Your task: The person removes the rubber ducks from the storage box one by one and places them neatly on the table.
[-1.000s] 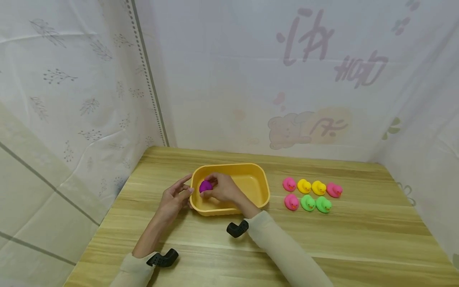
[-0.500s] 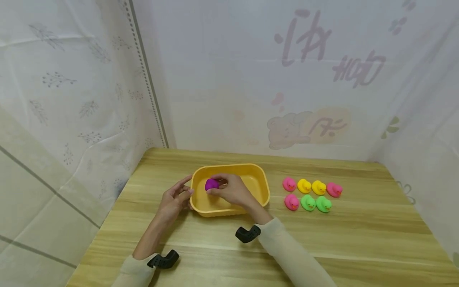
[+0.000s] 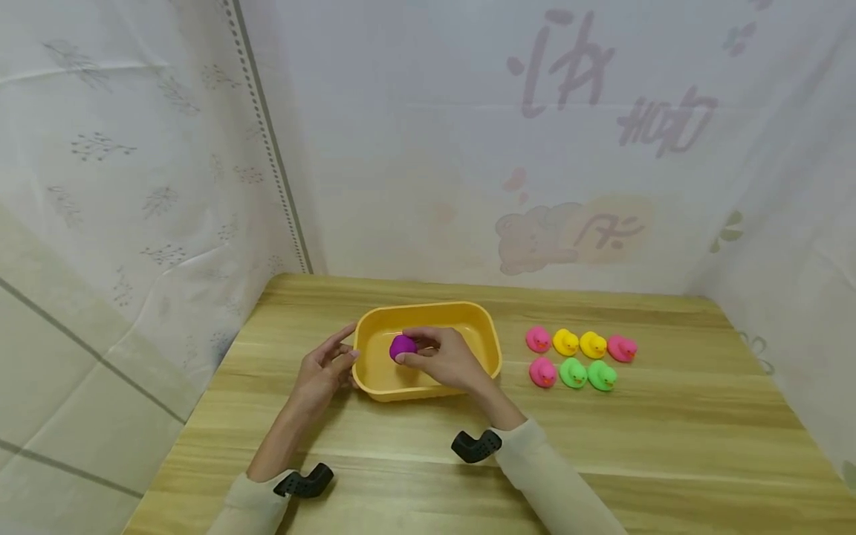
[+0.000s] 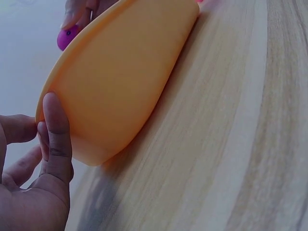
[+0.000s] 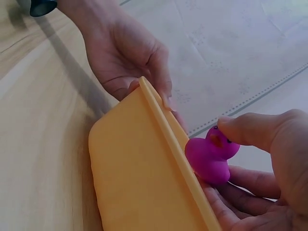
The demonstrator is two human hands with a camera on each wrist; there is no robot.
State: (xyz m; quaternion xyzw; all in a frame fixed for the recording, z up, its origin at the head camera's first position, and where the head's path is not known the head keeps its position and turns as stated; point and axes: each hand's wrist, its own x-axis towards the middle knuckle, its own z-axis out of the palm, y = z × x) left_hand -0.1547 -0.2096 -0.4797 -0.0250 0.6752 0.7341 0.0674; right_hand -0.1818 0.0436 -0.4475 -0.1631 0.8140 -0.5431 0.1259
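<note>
Over the inside of a yellow plastic basin (image 3: 468, 334), my right hand (image 3: 451, 360) pinches a purple rubber duck (image 3: 403, 348) between thumb and fingers. In the right wrist view the duck (image 5: 211, 156) shows its orange beak beside the basin's rim (image 5: 168, 130). My left hand (image 3: 319, 379) holds the basin's left end. In the left wrist view, the left hand's (image 4: 41, 178) fingers lie at the rim and against the outer wall (image 4: 115, 82). The right hand partly covers the basin's floor in the head view.
Right of the basin, several rubber ducks stand in two rows on the wooden table (image 3: 602, 461): pink (image 3: 538, 339), yellow (image 3: 565, 342) and green (image 3: 573, 373) ones. Patterned white curtains (image 3: 401, 148) hang behind the table and at its sides.
My right hand has moved right with the purple duck, from the basin's left end toward its middle. The left hand stays at the basin's left end.
</note>
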